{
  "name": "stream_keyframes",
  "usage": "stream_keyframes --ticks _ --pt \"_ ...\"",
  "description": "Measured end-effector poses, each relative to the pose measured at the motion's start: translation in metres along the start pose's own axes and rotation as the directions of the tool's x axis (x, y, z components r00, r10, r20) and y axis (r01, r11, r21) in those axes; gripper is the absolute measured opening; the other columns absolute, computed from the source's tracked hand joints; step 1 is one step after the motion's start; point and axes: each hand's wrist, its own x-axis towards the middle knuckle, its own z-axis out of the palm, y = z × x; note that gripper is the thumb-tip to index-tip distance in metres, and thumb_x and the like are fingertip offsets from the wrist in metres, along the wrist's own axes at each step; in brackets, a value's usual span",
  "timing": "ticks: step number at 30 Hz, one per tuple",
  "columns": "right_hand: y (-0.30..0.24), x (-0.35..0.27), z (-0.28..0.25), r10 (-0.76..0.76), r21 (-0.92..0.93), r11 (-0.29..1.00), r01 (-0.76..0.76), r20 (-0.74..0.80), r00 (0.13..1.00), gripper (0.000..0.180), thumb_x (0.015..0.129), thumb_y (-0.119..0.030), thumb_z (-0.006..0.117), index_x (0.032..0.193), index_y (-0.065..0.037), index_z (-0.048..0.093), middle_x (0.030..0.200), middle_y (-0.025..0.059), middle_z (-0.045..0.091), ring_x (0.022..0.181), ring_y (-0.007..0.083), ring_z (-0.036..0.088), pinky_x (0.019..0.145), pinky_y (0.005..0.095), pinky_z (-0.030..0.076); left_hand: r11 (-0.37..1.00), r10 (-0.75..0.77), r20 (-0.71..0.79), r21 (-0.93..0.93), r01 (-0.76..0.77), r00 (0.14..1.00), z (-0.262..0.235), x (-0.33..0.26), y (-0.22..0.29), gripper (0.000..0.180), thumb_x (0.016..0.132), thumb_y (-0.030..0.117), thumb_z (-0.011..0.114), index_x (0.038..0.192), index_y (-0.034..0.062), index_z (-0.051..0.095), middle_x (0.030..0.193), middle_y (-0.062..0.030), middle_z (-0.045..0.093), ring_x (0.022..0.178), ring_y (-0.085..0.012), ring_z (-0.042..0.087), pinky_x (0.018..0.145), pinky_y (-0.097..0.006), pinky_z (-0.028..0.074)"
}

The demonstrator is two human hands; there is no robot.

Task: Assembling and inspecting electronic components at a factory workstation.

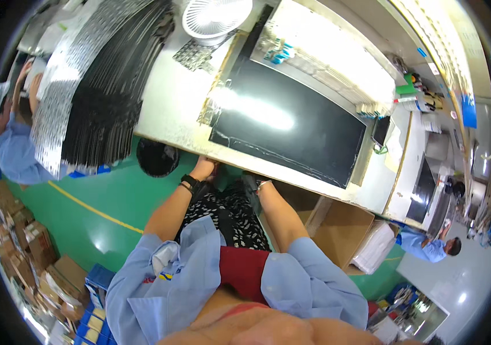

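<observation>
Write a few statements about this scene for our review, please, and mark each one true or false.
1. A round white slatted fan stands left of the glossy black rectangular panel. True.
2. The person's left hand lies on that panel. False: it is by the front edge of the white tabletop, off the panel.
3. A black wristband is on the left wrist. True.
4. The round black object is right of the left hand. False: it is to the left, seen against the green floor.
5. Long thin black strips lie to the left of the panel. True.
</observation>
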Motion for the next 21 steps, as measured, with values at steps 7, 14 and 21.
stream_keyframes --ticks 7,14,21 --pt "0.028 0.001 0.043 -0.046 -0.273 0.959 0.076 0.117 0.992 0.046 0.087 -0.031 0.057 0.119 -0.003 0.043 0.088 0.0168 0.057 0.078 0.0243 0.057 0.059 0.0346 0.048 0.868 0.092 0.095 0.48 -0.126 0.991 -0.042 -0.032 -0.006 0.035 0.088 0.031 0.048 0.106 0.0029 0.06 0.109 -0.015 0.061 0.1 -0.0287 0.056 0.087 -0.035 0.043" --pt "0.045 0.001 0.086 -0.06 -0.514 0.839 0.179 0.241 0.969 0.044 0.086 -0.031 0.058 0.116 -0.001 0.045 0.089 0.0161 0.057 0.079 0.0227 0.058 0.06 0.0333 0.049 0.847 0.134 -0.111 0.528 -0.056 0.985 -0.095 -0.054 -0.072 0.035 0.088 0.029 0.05 0.111 0.004 0.057 0.111 -0.0127 0.06 0.102 -0.0273 0.055 0.089 -0.035 0.042" --pt "0.028 -0.053 0.051 0.115 -0.71 0.695 0.116 0.269 0.956 0.043 0.085 -0.03 0.061 0.112 0.001 0.05 0.094 0.0135 0.059 0.083 0.0168 0.058 0.06 0.0272 0.05 0.829 0.176 -0.306 0.559 0.027 0.936 -0.118 -0.093 -0.139 0.036 0.087 0.027 0.052 0.116 0.005 0.054 0.114 -0.0105 0.059 0.103 -0.0259 0.054 0.092 -0.035 0.041"
